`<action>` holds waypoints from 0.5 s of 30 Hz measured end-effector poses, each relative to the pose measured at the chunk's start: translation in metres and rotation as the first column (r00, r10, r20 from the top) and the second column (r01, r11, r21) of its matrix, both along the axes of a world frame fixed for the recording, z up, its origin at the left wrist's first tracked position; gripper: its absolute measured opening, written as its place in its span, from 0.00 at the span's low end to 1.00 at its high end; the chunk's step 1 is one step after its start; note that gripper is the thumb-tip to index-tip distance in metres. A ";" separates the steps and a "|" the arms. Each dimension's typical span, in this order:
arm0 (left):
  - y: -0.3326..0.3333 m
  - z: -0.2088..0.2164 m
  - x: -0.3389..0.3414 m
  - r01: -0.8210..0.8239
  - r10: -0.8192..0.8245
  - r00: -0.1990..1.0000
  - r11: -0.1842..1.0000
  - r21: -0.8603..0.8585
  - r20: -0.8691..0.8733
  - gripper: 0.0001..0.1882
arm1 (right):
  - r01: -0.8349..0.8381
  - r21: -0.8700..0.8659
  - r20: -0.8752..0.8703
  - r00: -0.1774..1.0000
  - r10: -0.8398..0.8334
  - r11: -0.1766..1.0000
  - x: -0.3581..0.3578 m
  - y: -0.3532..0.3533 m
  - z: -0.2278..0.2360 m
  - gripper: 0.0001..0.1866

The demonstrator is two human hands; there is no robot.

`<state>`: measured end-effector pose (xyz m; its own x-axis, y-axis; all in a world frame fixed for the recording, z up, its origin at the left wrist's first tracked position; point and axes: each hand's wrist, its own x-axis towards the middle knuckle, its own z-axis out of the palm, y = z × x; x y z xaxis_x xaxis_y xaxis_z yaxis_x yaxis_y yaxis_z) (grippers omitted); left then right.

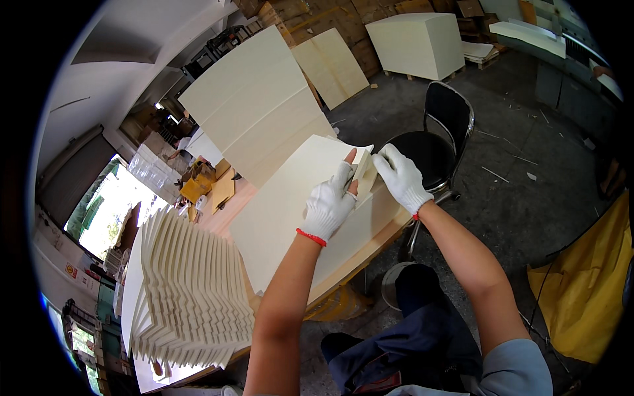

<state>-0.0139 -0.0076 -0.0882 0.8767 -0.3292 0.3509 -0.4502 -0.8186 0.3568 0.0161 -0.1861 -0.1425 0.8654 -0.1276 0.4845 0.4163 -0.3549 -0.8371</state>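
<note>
A small stack of cream sheets lies on the pale sheets covering the table, its near right corner between my hands. My left hand wears a white knit glove with a red cuff, its index fingertip and thumb tip bare. The index finger and thumb are stretched apart and lie along the stack's edge. My right hand, gloved the same way, is closed at the right end of this stack; its fingertips are partly hidden. To the left rises a tall pile of fanned, bent cream sheets.
Large cream boards stand upright beyond the table. A black chair sits just right of the table. Farther back is a big block of stacked boards on a pallet. Yellow cloth hangs at the right; scraps litter the dark floor.
</note>
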 end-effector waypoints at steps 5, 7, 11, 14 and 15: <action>-0.004 -0.001 0.011 -0.002 0.000 0.999 0.999 0.053 0.043 0.27 | -0.007 -0.008 -0.030 1.000 0.007 1.000 0.001 -0.001 -0.002 0.19; -0.009 0.001 0.020 -0.025 0.024 1.000 0.997 0.076 0.016 0.26 | -0.035 0.035 -0.046 0.998 0.037 0.999 0.001 -0.001 -0.001 0.19; -0.009 0.005 0.022 -0.001 0.002 0.998 1.000 0.007 -0.060 0.23 | -0.049 0.064 -0.096 0.994 0.055 0.997 0.002 -0.001 -0.001 0.19; -0.005 0.008 0.010 0.031 -0.039 0.993 0.997 -0.072 -0.108 0.23 | -0.003 0.006 -0.093 0.996 0.004 1.000 0.004 -0.001 0.000 0.19; -0.003 0.008 0.005 0.022 -0.026 0.992 0.999 -0.039 -0.126 0.24 | -0.011 0.021 -0.078 0.997 0.013 1.000 0.004 -0.001 0.000 0.19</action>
